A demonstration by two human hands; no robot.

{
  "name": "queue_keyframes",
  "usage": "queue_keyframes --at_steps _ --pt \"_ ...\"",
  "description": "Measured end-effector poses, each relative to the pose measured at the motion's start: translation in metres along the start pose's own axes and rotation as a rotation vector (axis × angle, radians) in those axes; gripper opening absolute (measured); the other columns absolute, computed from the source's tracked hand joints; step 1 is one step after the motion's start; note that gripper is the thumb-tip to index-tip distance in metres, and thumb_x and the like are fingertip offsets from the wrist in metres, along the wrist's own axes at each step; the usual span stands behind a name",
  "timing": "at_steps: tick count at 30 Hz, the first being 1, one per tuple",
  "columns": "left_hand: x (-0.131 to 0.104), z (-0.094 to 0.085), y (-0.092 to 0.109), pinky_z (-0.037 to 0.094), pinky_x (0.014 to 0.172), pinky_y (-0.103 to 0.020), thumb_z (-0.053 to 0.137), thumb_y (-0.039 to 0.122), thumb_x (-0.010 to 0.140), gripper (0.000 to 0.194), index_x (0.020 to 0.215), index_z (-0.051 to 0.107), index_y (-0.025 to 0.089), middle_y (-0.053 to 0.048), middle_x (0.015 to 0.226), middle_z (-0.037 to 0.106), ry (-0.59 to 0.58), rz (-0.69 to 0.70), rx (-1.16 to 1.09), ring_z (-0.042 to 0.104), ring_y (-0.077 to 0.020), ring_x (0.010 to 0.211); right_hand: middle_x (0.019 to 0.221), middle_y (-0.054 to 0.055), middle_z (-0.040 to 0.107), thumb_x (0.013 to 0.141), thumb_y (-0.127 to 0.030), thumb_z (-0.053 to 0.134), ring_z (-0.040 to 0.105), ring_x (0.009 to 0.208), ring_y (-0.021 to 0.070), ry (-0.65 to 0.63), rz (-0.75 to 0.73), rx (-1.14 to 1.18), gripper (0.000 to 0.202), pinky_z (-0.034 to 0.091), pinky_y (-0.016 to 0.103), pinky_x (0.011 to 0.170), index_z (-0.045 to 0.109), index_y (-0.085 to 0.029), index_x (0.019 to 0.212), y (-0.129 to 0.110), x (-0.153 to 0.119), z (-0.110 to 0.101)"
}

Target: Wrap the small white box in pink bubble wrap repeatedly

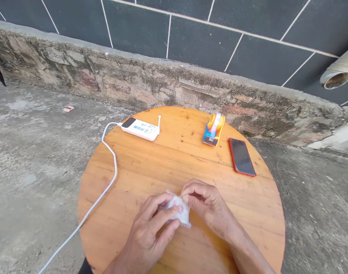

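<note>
A small whitish translucent packet (183, 215) with pink marks on it is held between my two hands, just above the near part of the round wooden table. My left hand (151, 224) grips it from the left, fingertips spread over its top and thumb at its lower edge. With thumb and forefinger pinched, my right hand (207, 203) holds the packet's upper right corner. What lies inside the packet cannot be made out.
On the wooden table (151, 167), a white power bank (141, 129) with a white cable (116, 167) stands at the far left. A tape dispenser (214, 130) and a red-edged phone (242, 156) are at the far right. A stone wall base (162, 83) runs behind.
</note>
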State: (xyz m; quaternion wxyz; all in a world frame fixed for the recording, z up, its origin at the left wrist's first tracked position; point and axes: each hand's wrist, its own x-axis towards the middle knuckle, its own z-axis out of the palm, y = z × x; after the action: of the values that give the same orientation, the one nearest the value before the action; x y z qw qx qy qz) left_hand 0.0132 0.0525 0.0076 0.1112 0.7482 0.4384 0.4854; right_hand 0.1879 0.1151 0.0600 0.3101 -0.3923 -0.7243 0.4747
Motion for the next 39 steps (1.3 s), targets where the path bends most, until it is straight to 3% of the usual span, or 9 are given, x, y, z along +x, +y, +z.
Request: queue_keyframes --at_steps 11,25,35,39 --pt "0.002 0.0 0.0 0.053 0.079 -0.03 0.057 0.007 0.083 0.026 0.105 0.062 0.02 -0.009 0.111 0.055 -0.006 0.001 0.003 0.057 -0.0175 0.097 0.09 0.003 0.058 0.09 -0.01 0.044 0.056 0.081 0.0137 -0.11 -0.194 -0.431 0.017 0.044 0.024 0.071 0.057 -0.02 0.088 -0.008 -0.009 -0.002" --pt "0.003 -0.001 0.002 0.055 0.079 -0.029 0.057 0.014 0.084 0.019 0.101 0.063 0.021 -0.009 0.111 0.057 -0.027 -0.02 0.058 0.06 -0.0179 0.096 0.094 0.004 0.059 0.091 -0.011 0.042 0.056 0.082 0.0141 -0.167 -0.198 -0.468 0.019 0.045 0.026 0.075 0.059 -0.02 0.089 -0.012 -0.014 -0.007" --pt "0.005 -0.001 0.002 0.055 0.078 -0.028 0.058 0.012 0.083 0.014 0.094 0.062 0.018 -0.009 0.108 0.06 0.006 -0.022 0.036 0.062 -0.0184 0.095 0.098 0.003 0.058 0.084 -0.002 0.039 0.057 0.082 0.0137 -0.183 -0.211 -0.497 0.032 0.046 0.024 0.072 0.062 -0.022 0.094 -0.013 -0.016 -0.008" --pt "0.004 -0.001 0.003 0.054 0.079 -0.029 0.057 0.01 0.082 0.017 0.096 0.062 0.019 -0.009 0.109 0.059 -0.011 -0.026 0.033 0.061 -0.0183 0.097 0.107 0.005 0.058 0.085 -0.005 0.041 0.057 0.092 0.0165 -0.035 -0.253 -0.505 0.034 0.046 0.028 0.08 0.06 -0.024 0.107 -0.004 -0.014 -0.011"
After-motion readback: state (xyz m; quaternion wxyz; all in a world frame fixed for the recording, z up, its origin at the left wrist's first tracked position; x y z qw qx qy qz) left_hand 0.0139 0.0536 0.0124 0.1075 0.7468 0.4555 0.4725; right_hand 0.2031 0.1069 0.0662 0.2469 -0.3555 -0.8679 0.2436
